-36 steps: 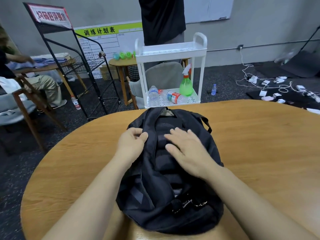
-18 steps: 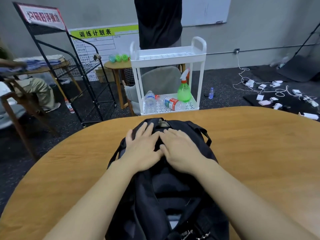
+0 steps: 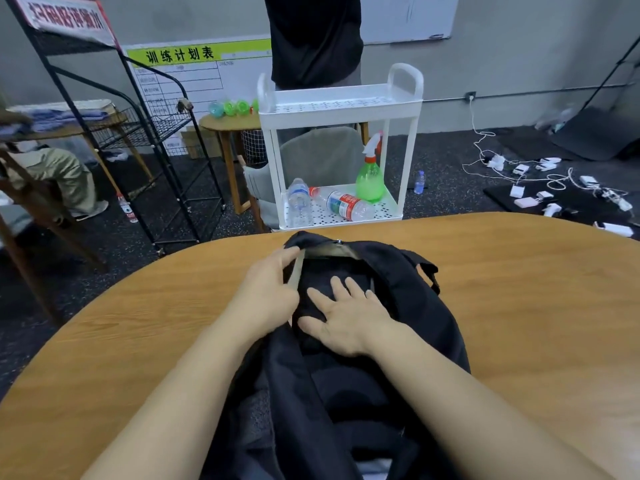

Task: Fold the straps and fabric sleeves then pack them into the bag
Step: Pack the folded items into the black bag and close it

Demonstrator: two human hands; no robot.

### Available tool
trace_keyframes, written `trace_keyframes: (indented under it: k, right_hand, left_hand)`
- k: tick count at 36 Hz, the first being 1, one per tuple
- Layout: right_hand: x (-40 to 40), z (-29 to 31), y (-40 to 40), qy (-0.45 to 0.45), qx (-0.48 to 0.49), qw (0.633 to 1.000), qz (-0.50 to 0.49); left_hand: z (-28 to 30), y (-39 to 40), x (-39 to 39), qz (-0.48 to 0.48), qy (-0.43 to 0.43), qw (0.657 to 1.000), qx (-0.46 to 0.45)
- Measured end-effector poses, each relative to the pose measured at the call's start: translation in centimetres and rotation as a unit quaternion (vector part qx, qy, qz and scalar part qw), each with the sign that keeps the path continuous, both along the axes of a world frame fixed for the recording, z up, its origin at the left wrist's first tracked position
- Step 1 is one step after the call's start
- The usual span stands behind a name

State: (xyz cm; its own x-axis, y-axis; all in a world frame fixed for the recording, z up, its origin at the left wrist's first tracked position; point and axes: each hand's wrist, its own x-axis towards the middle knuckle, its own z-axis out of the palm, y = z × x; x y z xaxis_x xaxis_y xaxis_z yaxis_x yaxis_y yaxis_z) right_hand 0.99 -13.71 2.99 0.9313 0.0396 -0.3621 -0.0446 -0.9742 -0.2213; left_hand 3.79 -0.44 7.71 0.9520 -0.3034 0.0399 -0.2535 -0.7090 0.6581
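Note:
A black backpack [image 3: 415,306] lies on the round wooden table [image 3: 519,289] with its open top pointing away from me. My left hand [image 3: 266,292] holds the left rim of the opening and pulls it aside, so a strip of tan lining [image 3: 296,271] shows. My right hand [image 3: 346,313] lies flat with spread fingers on dark folded fabric [image 3: 332,268] inside the opening and presses it down. Straps and sleeves cannot be told apart within the dark mass.
Just beyond the table's far edge stands a white two-shelf cart [image 3: 339,105] with a green spray bottle [image 3: 370,178] and water bottles. A person in black [image 3: 311,39] stands behind it. A black wire rack [image 3: 149,140] is at the left; cables and chargers [image 3: 540,181] lie on the floor at the right.
My hands lay side by side on top of the bag. Now the left one has shifted to the opening's left rim and spread it, while the right one presses deeper into the opening.

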Motion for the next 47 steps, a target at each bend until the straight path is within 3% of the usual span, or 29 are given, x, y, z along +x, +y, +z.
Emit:
trace_keyframes:
  k: [8,13,22,30,33,39,47]
  right_hand:
    - [0.3,0.6,0.1,0.011,0.007,1.0,-0.001]
    - [0.8,2.2,0.2,-0.043,0.031,0.997,-0.059]
    - [2.6,0.4,2.2,-0.006,-0.033,0.997,-0.069]
    - [3.0,0.4,1.6,-0.012,-0.003,0.998,-0.065]
    - [2.0,1.5,0.7,-0.034,0.026,0.997,-0.059]
    - [-3.8,3.3,0.5,-0.072,-0.01,0.997,-0.001]
    - [-8.7,2.2,1.3,-0.035,-0.05,0.997,0.044]
  left_hand:
    - [1.2,0.4,-0.6,-0.057,-0.028,0.997,0.053]
    - [0.3,0.8,-0.9,-0.05,-0.046,0.996,0.057]
    - [0.6,1.1,-1.0,-0.055,-0.058,0.993,0.083]
    - [0.4,1.0,-1.4,-0.071,-0.048,0.991,0.099]
    - [0.1,1.1,-1.7,-0.072,-0.044,0.99,0.111]
    - [-0.9,1.3,-3.6,-0.068,-0.037,0.988,0.136]
    - [-0.5,1.3,-7.8,-0.037,0.027,0.966,0.254]
